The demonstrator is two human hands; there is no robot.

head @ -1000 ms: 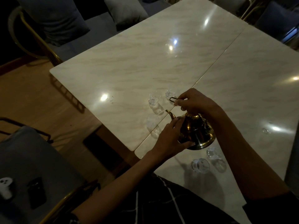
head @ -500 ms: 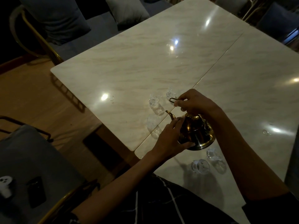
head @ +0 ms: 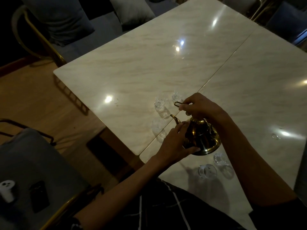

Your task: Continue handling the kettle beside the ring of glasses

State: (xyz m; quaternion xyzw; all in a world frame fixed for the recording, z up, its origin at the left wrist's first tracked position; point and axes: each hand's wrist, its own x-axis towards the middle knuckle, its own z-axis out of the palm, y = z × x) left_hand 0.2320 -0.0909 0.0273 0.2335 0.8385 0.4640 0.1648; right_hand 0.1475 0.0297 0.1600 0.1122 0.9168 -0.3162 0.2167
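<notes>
A small brass teapot [head: 201,138] stands on the marble table [head: 149,68] near its front edge, spout pointing left and away. My left hand [head: 176,141] holds its body from the left, thumb under the rim and fingers by the spout. Above the pot, my right hand [head: 199,107] grips the brass handle, whose looped end sticks out to the left. Several small clear glass cups stand around: one [head: 159,103] beyond the spout, one [head: 176,96] farther back, one [head: 157,126] left of the spout, and two [head: 207,170] in front of the pot.
The table is two marble tops joined along a seam [head: 224,63]. A grey cushioned chair [head: 29,171] at lower left carries a white object [head: 6,190] and a black object [head: 39,195]. More chairs with cushions [head: 132,12] stand at the far side. A wooden floor lies left.
</notes>
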